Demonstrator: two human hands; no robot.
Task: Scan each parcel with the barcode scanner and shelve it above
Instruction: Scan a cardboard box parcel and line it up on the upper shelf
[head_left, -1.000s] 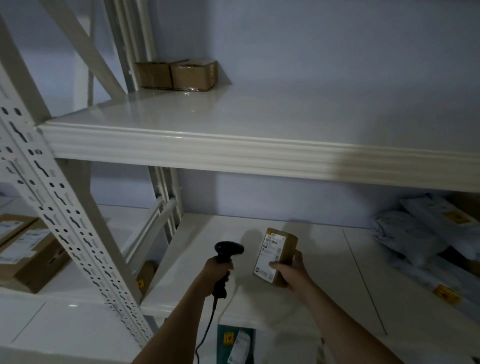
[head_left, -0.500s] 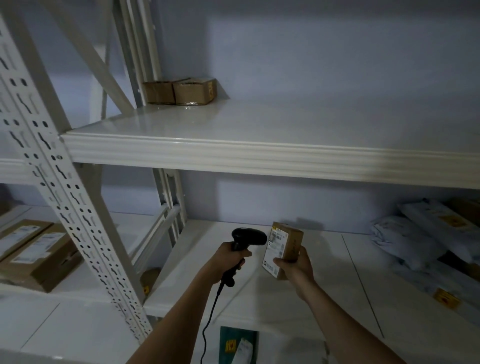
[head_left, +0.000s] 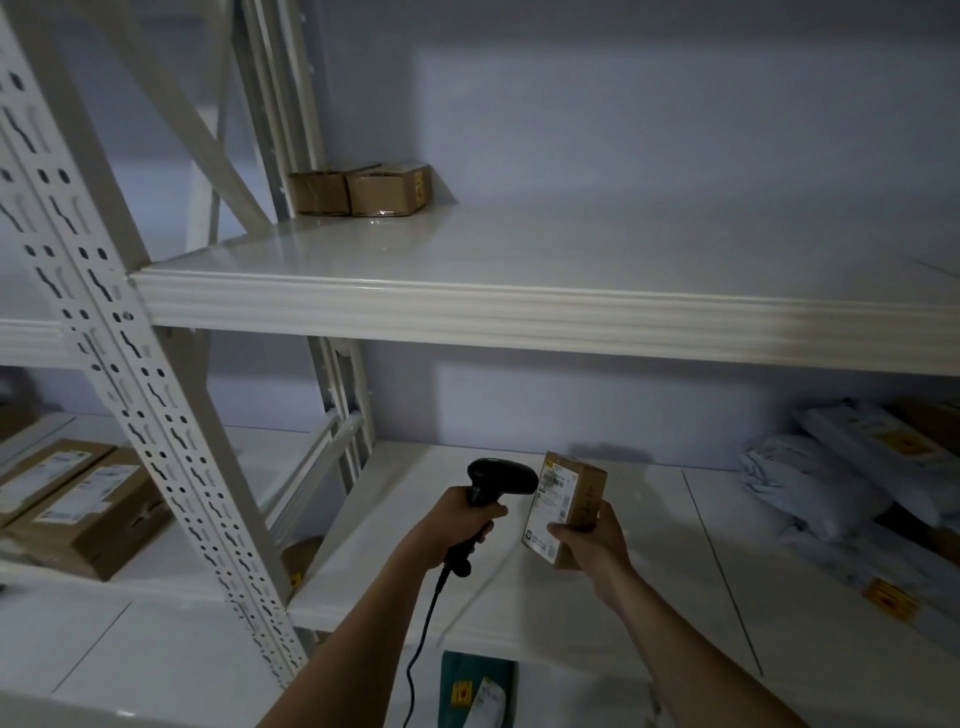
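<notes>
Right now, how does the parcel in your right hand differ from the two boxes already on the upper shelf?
The held parcel stands tilted in the right hand, its white label facing the scanner in the left hand; the two shelved boxes lie flat, side by side, at the back left corner of the upper shelf. The held parcel looks slimmer; the shelved boxes look squatter. All are brown cardboard.

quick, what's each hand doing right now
Left hand: closed round the scanner handle, its head pointed at the parcel label.
Right hand: holding the parcel by its lower end.
</notes>
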